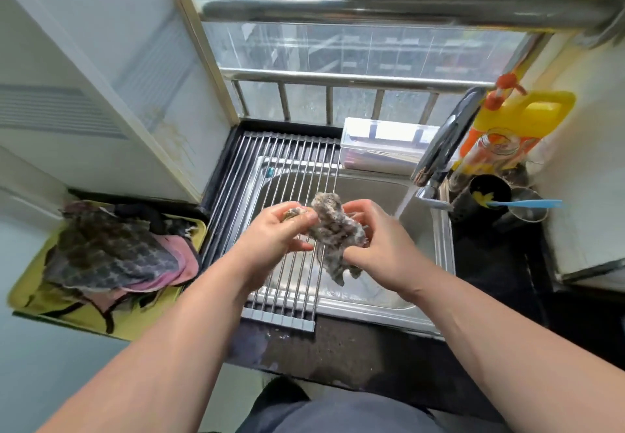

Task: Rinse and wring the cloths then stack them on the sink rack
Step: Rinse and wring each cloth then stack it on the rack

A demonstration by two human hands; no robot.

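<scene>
A wet grey checked cloth (333,229) is bunched up between both hands above the sink (372,300). My left hand (277,233) grips its left end, and my right hand (378,246) grips the middle, with a tail hanging down. The hands are over the right edge of the metal roll-up rack (270,175), which spans the sink's left half and carries nothing. Water runs from the tap (443,148) just right of my right hand. A pile of grey checked and pink cloths (118,253) lies on a yellow tray (30,294) to the left.
A clear plastic box (382,148) sits behind the sink. To the right stand a yellow detergent jug (527,118), a glass jar (490,155) and a black holder (480,199) with a blue utensil (527,203). A window railing (338,80) runs behind.
</scene>
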